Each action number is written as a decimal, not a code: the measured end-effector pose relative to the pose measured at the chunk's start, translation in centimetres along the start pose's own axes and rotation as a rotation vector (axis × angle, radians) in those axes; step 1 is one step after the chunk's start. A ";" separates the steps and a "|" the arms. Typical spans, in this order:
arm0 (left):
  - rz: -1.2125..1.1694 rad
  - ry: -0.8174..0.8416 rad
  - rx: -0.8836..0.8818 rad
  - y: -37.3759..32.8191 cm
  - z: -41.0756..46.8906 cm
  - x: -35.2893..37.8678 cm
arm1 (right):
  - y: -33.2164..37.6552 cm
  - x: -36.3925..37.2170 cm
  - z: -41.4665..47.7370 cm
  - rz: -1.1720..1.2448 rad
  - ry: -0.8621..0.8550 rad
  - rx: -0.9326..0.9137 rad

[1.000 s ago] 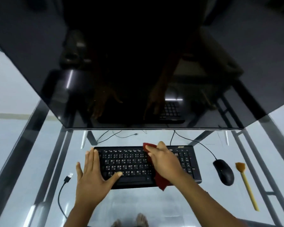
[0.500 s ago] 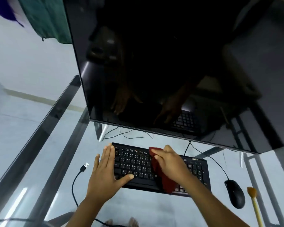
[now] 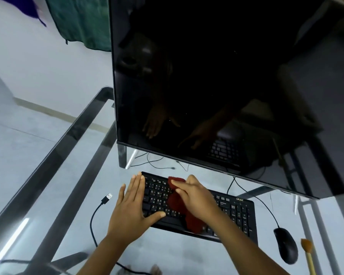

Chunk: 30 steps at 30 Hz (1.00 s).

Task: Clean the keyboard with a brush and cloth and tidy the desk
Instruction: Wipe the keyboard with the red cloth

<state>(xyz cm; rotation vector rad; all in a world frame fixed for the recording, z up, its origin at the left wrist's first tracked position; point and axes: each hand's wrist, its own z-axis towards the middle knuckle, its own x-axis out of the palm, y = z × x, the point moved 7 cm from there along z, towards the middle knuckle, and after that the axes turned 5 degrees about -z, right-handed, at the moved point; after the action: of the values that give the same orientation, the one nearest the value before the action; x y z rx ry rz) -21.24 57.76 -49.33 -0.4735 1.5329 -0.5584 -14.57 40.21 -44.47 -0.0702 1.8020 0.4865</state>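
The black keyboard [image 3: 232,213] lies on the glass desk [image 3: 179,253] in front of the monitor [image 3: 216,76]. The red cloth [image 3: 176,201] now covers its left-hand keys, further left than half a second ago. The right hand [image 3: 195,197] presses it down with fingers stretched flat. The left hand [image 3: 130,209], open and flat, still steadies the keyboard's left end. A mouse [image 3: 285,246] and brush [image 3: 307,250] lie to the right, a USB plug [image 3: 107,198] to the left.

Monitor [image 3: 226,76], mouse [image 3: 285,246], USB cable [image 3: 107,197], perhaps green fabric [image 3: 81,22]
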 end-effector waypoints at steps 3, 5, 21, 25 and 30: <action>0.008 0.010 0.041 -0.2 -0.3 0.1 | 4.3 0.8 0.1 -0.032 -0.028 -0.114; -0.038 -0.006 0.073 -0.3 -0.4 -0.3 | 4.8 0.8 -0.7 -0.078 -0.034 -0.154; -0.256 -0.070 0.060 -0.5 -0.7 -1.2 | 3.2 0.2 -1.9 0.075 -0.056 0.112; -0.210 -0.059 0.057 -0.3 -0.7 -1.0 | 6.4 1.9 -5.6 0.325 0.148 0.061; -0.042 -0.056 0.045 0.1 -0.3 -0.1 | -0.5 1.1 -5.4 -0.037 -0.088 0.149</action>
<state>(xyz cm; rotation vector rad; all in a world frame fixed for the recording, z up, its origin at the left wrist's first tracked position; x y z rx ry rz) -21.49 57.87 -49.31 -0.4842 1.4568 -0.6064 -19.66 38.03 -44.54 0.0210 1.7418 0.3229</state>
